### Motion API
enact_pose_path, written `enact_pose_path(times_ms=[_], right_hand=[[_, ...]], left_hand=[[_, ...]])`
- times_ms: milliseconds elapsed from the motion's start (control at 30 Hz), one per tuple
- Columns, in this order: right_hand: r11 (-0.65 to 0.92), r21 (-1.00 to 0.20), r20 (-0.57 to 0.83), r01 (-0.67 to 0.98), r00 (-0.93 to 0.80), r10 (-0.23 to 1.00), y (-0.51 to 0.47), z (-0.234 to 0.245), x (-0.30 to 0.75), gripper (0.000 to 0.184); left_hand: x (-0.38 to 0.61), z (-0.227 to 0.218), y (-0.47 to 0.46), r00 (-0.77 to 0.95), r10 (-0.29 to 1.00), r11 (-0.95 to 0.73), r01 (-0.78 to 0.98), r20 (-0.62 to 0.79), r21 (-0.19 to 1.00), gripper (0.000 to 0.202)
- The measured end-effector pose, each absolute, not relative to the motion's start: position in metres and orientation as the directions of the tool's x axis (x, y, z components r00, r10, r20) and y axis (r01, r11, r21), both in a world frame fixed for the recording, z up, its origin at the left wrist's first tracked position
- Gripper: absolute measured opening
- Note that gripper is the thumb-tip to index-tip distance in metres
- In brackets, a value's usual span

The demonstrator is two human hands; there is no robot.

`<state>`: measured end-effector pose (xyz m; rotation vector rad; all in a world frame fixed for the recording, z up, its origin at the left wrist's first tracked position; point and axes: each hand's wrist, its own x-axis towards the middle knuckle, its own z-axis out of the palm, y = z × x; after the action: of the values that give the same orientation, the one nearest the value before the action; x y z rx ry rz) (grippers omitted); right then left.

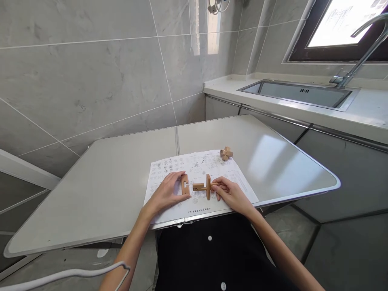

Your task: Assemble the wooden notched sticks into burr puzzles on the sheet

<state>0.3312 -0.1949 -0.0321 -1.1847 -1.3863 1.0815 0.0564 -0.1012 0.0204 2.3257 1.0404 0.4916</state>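
Observation:
My left hand (169,189) grips a flat wooden puzzle piece (185,186) with a notch cut through it, thumb at the near end and fingers at the far end. Facing it, my right hand (232,194) pinches the thin end of a wooden puzzle rod (198,187). The rod passes through an upright wooden puzzle plate (208,182), and its notched, wider end points toward the piece in my left hand. A small gap separates the two. Beneath both hands lies a printed sheet (176,165) with small diagrams.
An assembled wooden burr puzzle (226,153) sits at the sheet's far right corner. The white folding table (121,173) has a seam across its middle. Beyond it are a tiled wall (91,72), a counter with a sink (297,95) and a faucet (360,56). A white cable (69,273) hangs at lower left.

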Motion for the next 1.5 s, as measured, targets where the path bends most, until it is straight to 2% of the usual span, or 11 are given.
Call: enact_pose_path(times_ms=[133, 233, 333, 433, 867, 1500], right_hand=[[0.137, -0.980, 0.133, 0.142, -0.042, 0.990, -0.197, -0.029, 0.331, 0.036], [0.136, -0.979, 0.131, 0.150, -0.041, 0.991, -0.197, -0.027, 0.331, 0.036], [0.133, -0.979, 0.128, 0.155, -0.042, 0.991, -0.198, -0.027, 0.332, 0.036], [0.143, -0.976, 0.137, 0.166, -0.043, 0.990, -0.197, -0.027, 0.332, 0.035], [0.134, -0.972, 0.127, 0.195, -0.050, 0.991, -0.198, -0.023, 0.334, 0.032], [0.118, -0.972, 0.112, 0.201, -0.042, 0.993, -0.197, -0.028, 0.336, 0.029]], left_hand=[[0.060, 0.030, -0.099, 0.507, 0.838, -0.513, 0.603, 0.203, 0.611, 0.077], [0.071, 0.043, -0.104, 0.438, 0.863, -0.477, 0.548, 0.250, 0.687, 0.083], [0.088, 0.057, -0.114, 0.506, 0.825, -0.496, 0.436, 0.252, 0.751, 0.088], [0.106, 0.065, -0.124, 0.574, 0.774, -0.543, 0.385, 0.267, 0.747, 0.095], [0.132, 0.064, -0.132, 0.610, 0.759, -0.560, 0.433, 0.227, 0.707, 0.095], [0.134, 0.060, -0.130, 0.604, 0.794, -0.451, 0.507, 0.070, 0.735, 0.097]])
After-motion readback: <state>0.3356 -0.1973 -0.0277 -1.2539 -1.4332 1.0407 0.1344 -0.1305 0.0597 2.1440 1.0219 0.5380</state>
